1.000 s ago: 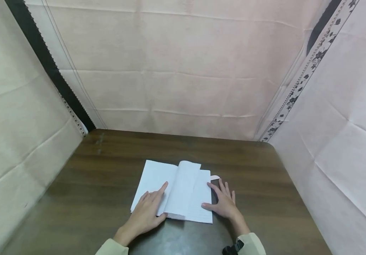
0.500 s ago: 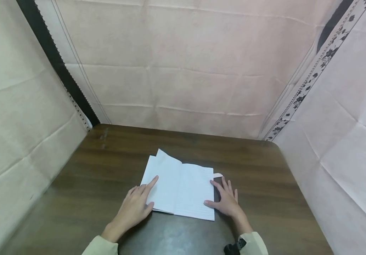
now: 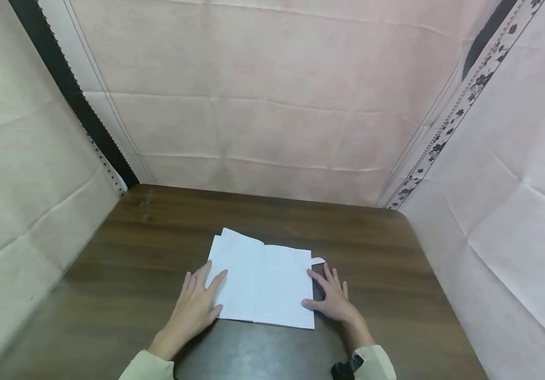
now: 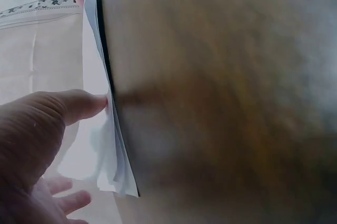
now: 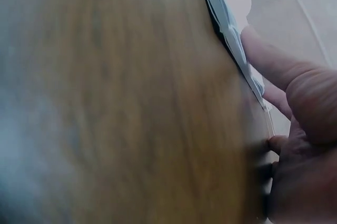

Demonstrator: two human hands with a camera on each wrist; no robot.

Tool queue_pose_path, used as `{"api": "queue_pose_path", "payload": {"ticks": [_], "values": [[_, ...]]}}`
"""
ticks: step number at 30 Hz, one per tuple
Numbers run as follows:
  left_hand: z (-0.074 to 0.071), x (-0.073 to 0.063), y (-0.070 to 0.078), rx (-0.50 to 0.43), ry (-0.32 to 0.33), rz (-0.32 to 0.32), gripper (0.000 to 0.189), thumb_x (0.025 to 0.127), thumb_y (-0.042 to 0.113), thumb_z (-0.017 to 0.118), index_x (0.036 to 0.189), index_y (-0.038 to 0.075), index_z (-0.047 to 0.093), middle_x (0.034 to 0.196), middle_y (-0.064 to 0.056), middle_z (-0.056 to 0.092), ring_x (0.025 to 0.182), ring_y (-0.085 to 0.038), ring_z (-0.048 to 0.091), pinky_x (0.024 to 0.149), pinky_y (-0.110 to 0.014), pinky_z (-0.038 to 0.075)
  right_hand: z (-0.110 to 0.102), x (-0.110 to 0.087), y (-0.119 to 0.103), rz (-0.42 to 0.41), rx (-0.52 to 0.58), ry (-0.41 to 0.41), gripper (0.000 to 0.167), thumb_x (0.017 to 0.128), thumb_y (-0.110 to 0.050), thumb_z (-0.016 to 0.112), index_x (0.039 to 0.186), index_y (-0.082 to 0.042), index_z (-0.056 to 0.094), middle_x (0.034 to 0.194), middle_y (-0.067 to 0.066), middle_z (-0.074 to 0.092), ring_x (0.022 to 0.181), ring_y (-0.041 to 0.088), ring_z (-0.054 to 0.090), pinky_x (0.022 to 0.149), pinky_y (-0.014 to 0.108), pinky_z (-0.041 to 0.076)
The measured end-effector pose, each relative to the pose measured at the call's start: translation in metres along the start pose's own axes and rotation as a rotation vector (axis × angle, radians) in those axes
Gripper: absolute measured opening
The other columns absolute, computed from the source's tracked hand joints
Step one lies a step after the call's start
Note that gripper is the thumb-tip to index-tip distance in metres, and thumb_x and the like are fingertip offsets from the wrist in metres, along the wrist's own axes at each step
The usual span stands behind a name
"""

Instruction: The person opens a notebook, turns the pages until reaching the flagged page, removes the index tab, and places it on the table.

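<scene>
An open notebook [image 3: 272, 285] with white, faintly ruled pages lies on the table. One left-hand leaf sticks out past the top edge of the pages under it. My left hand [image 3: 193, 309] rests along the left page's outer edge, its thumb and index fingertip on the paper. In the left wrist view, the thumb [image 4: 79, 103] touches the pages near the bottom edge, above a thin dark cover. At the right page's outer edge is my right hand [image 3: 336, 303], thumb and index fingertip on the paper, the other fingers spread on the table side.
A small white tab [image 3: 318, 260] pokes out from the notebook's right side, near the right fingertips. The brown wooden table [image 3: 125, 274] is bordered by hanging pale cloth [image 3: 263, 132] at the back and both sides. A black strap sits on the right wrist.
A curled-up leaf turned from right to left and now lies on the left page. My left hand followed it leftward, then spread its fingers at the edge. The right hand stayed put.
</scene>
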State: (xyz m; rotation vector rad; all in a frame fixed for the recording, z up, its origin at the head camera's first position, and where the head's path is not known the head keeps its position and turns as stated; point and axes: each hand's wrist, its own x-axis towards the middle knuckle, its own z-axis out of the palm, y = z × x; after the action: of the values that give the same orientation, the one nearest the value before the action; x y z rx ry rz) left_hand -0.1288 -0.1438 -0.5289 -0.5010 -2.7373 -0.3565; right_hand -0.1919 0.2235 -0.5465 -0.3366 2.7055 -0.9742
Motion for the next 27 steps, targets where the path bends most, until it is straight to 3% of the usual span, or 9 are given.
{"api": "queue_pose_path", "payload": {"ticks": [3, 8, 11, 19, 27], "values": [[0.002, 0.004, 0.003, -0.025, -0.012, 0.023, 0.072, 0.069, 0.020, 0.089, 0.134, 0.011, 0.059, 0.144, -0.031, 0.043, 0.128, -0.048, 0.047, 0.107, -0.068, 0.031, 0.002, 0.000, 0.000, 0.006, -0.007, 0.009, 0.089, 0.080, -0.051, 0.078, 0.155, -0.023, 0.040, 0.166, 0.020, 0.004, 0.150, 0.047, -0.005, 0.111, 0.071, -0.009], [0.010, 0.009, 0.018, -0.100, -0.115, 0.056, 0.074, 0.074, 0.029, 0.086, 0.138, 0.011, 0.055, 0.141, -0.025, 0.050, 0.131, -0.043, 0.047, 0.109, -0.066, 0.030, 0.006, 0.001, 0.001, 0.007, -0.030, 0.050, 0.092, 0.077, -0.056, 0.078, 0.154, -0.022, 0.041, 0.165, 0.022, 0.008, 0.149, 0.048, -0.003, 0.110, 0.073, -0.006], [0.014, 0.011, 0.029, -0.131, -0.143, 0.087, 0.077, 0.075, 0.035, 0.086, 0.141, 0.011, 0.053, 0.139, -0.021, 0.052, 0.129, -0.040, 0.048, 0.108, -0.065, 0.032, 0.008, 0.003, -0.002, 0.017, -0.048, 0.059, 0.093, 0.076, -0.058, 0.078, 0.154, -0.022, 0.041, 0.165, 0.022, 0.010, 0.149, 0.048, -0.002, 0.110, 0.074, -0.004], [0.021, 0.020, 0.053, -0.182, -0.225, 0.119, 0.087, 0.076, 0.048, 0.084, 0.147, 0.014, 0.047, 0.145, -0.018, 0.047, 0.133, -0.036, 0.044, 0.111, -0.061, 0.029, 0.017, 0.005, -0.004, 0.044, -0.089, 0.099, 0.097, 0.073, -0.065, 0.077, 0.153, -0.024, 0.042, 0.165, 0.022, 0.012, 0.149, 0.048, 0.003, 0.110, 0.075, -0.001], [0.029, 0.030, 0.066, -0.210, -0.186, 0.186, 0.088, 0.076, 0.047, 0.085, 0.148, 0.015, 0.046, 0.148, -0.018, 0.044, 0.134, -0.037, 0.041, 0.113, -0.060, 0.027, 0.018, 0.006, -0.001, 0.065, -0.088, 0.096, 0.097, 0.074, -0.066, 0.075, 0.155, -0.028, 0.039, 0.166, 0.017, 0.007, 0.151, 0.044, -0.002, 0.111, 0.072, -0.005]]}}
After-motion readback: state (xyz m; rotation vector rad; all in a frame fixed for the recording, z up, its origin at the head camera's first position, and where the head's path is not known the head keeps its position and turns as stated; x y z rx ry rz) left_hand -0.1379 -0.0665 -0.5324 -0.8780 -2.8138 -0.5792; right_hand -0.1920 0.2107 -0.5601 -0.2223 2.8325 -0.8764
